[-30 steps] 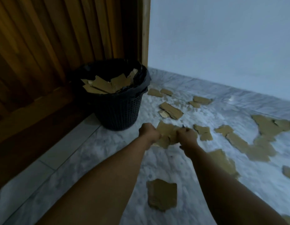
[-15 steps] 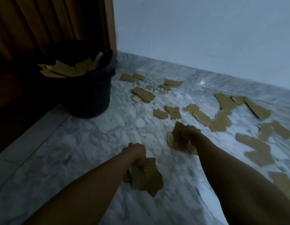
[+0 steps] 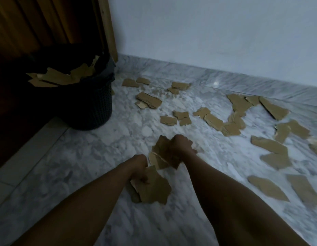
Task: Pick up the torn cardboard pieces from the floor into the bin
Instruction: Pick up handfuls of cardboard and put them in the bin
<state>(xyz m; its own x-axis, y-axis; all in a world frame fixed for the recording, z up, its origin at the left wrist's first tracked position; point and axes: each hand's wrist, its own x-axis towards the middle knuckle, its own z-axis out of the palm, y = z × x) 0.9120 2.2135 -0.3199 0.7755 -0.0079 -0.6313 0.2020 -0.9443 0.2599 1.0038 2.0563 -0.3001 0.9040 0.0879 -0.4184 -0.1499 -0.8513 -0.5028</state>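
Note:
My left hand (image 3: 140,168) grips a large torn cardboard piece (image 3: 153,189) low over the marble floor. Just beyond it, my right hand (image 3: 180,145) is closed around a bundle of cardboard pieces (image 3: 160,155). A black mesh bin (image 3: 88,105) with a dark liner stands at the left, against the wooden door, with cardboard scraps (image 3: 60,78) piled up to its rim. Several loose cardboard pieces (image 3: 212,120) lie scattered over the floor to the right and behind my hands.
A wooden door (image 3: 29,29) and its frame fill the upper left. A pale wall (image 3: 216,32) with a marble skirting runs along the back. More cardboard pieces (image 3: 268,188) lie at the right, close to my right forearm.
A second ago both hands held one bundle near the bin. My left hand then dropped to the near piece and took hold of it. The view has swung right and the right hand came closer.

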